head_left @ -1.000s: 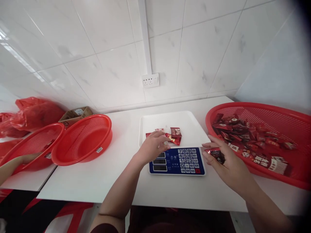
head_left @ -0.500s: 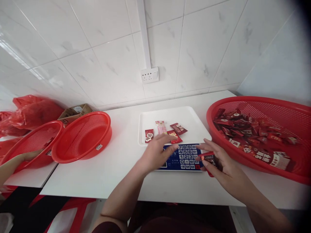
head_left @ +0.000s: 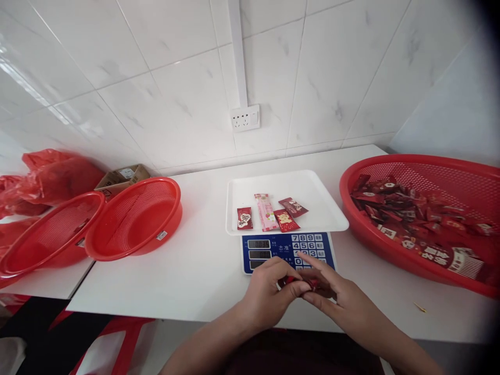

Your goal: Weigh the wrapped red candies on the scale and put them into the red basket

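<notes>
A head-worn camera faces forward and down across the white table (head_left: 203,219) toward the tiled wall (head_left: 179,114). The left hand (head_left: 269,294) and right hand (head_left: 346,302) appear close, below centre.

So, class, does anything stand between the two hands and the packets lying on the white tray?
Nothing visible blocks the way. The left hand and right hand hold a small red item; only the scale's blue panel and the near rim of the white tray lie between them and the packets.

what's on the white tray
A pink packet, a dark red packet to its left, a bright red packet to its right and a maroon packet behind that. The white tray is hidden directly beneath them.
</notes>
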Motion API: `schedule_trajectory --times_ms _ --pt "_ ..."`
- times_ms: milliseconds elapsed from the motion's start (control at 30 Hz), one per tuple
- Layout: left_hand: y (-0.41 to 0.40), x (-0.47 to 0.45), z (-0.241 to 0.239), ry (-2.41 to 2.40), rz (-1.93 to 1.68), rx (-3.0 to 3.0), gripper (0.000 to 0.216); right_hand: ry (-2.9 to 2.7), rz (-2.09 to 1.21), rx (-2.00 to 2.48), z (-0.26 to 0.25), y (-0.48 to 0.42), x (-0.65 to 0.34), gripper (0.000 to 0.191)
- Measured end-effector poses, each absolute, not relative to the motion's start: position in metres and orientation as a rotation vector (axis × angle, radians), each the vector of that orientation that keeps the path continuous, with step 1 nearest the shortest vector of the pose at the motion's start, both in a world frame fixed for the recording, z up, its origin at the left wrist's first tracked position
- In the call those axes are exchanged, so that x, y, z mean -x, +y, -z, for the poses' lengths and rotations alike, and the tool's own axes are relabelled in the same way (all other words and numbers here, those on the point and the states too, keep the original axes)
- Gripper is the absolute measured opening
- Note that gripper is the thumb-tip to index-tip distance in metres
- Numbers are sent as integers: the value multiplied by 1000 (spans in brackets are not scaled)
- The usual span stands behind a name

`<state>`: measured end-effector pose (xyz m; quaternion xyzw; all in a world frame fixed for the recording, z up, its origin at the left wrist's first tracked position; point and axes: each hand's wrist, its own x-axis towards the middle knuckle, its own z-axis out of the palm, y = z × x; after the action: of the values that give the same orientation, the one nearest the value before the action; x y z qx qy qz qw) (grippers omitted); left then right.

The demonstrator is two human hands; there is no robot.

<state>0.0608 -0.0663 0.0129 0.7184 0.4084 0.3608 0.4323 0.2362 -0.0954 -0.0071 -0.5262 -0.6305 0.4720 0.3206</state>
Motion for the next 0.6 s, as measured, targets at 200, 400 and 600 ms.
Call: schedule_trajectory --times_ms 200,400,600 --pt "-64 -57 -11 1105 -967 -1768 21 -1725 -1187 1368 -6 -89 -233 30" --pt "-55 -35 -16 1226 -1220 -1665 19 -1715 -564 1489 -22 -45 -233 35" --pt "-58 -15 -19 1299 -1243 -1611 18 -1807 -362 1460 -35 -12 -225 43"
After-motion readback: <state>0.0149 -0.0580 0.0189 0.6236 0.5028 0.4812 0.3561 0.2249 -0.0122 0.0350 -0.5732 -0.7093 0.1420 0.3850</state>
